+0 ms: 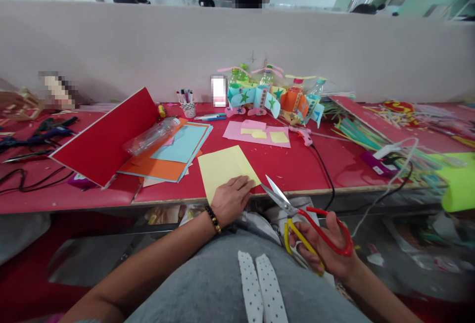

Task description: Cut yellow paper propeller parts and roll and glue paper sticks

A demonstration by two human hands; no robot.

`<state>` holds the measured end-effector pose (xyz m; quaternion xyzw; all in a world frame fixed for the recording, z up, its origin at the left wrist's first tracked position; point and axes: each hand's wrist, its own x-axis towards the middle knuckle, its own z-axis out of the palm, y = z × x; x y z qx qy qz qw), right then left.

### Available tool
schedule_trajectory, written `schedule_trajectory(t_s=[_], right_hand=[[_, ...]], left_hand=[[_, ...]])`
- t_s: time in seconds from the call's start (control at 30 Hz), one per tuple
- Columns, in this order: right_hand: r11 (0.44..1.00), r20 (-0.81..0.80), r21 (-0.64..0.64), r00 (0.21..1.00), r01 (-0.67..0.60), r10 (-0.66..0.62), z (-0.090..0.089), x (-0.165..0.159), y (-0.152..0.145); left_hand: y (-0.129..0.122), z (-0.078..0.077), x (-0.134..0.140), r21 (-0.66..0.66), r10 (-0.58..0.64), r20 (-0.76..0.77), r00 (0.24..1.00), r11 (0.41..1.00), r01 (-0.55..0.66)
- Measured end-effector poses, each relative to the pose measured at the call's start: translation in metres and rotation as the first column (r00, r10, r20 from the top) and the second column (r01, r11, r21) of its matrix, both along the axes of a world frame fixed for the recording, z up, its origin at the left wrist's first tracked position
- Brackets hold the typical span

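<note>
My left hand (232,196) lies on a sheet of pale yellow paper (225,164) at the table's front edge, its fingers stretched out and pressing the sheet down near its right corner. A beaded bracelet circles that wrist. In my right hand (329,246) is a pair of scissors (293,209) with one red and one yellow handle. Their blades stand apart and point up and left, the tips close to the paper's right corner. A pink sheet (232,131) with small yellow pieces on it lies just behind the yellow paper.
Coloured sheets (174,147) and a leaning red board (107,140) are on the left. Bottle crafts (252,98), a pen cup (188,108) and a bright phone (218,90) stand at the back. A pink glue gun (305,136) trails a black cord. Purple power socket (378,164) sits right.
</note>
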<state>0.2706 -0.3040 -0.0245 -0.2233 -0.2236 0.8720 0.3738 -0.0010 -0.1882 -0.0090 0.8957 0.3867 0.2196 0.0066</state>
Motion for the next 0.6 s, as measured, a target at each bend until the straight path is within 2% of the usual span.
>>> schedule_trajectory(t_s=[0.17, 0.43, 0.6], right_hand=[[1.000, -0.020, -0.003, 1.000, 0.018, -0.018, -0.002, -0.009, 0.006], [0.996, -0.072, -0.081, 0.996, 0.039, -0.045, -0.009, -0.025, 0.015], [0.992, -0.105, -0.105, 0.991, 0.069, -0.080, -0.006, -0.032, 0.015]], left_hand=[[0.001, -0.001, 0.000, 0.007, 0.003, -0.015, 1.000, 1.000, -0.003], [0.002, 0.001, 0.000, 0.025, -0.024, -0.038, 0.999, 0.999, 0.025], [0.002, 0.001, 0.000, 0.024, -0.025, -0.042, 0.999, 0.999, 0.026]])
